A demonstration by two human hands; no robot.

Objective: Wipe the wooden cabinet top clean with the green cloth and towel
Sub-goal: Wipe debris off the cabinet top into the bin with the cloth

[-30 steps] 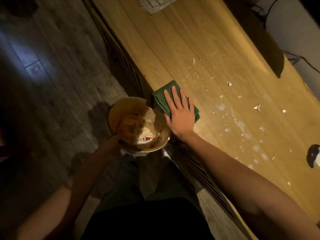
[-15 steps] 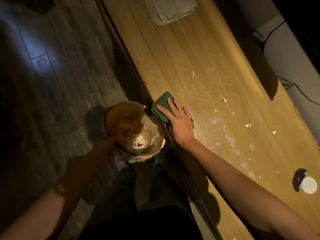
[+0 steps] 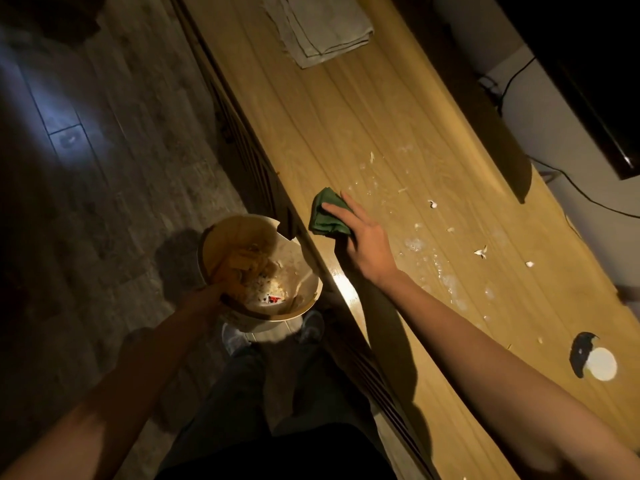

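My right hand (image 3: pixel 363 244) lies on the bunched green cloth (image 3: pixel 327 218) near the front edge of the wooden cabinet top (image 3: pixel 346 116). The fingers stretch over the cloth, the thumb is hidden beneath it, and the cloth looks pinched up. White crumbs (image 3: pixel 480 252) and pale smears (image 3: pixel 414 244) lie to the right of the cloth. A folded grey towel (image 3: pixel 322 29) rests at the far end of the top. My left hand (image 3: pixel 209 294) grips the rim of a tan waste bin (image 3: pixel 304 306), held just below the cabinet's edge, with scraps inside.
A white round lid (image 3: pixel 602 363) sits on the top near my right forearm. A dark screen (image 3: pixel 588 81) and cables (image 3: pixel 512 77) run along the wall behind the cabinet. The slatted cabinet front (image 3: pixel 249 150) faces a wood floor (image 3: pixel 104 168).
My right hand slid the cloth away from the edge and it went from flat to bunched. The view tilted up, showing more of the towel. The bin stays under the edge.
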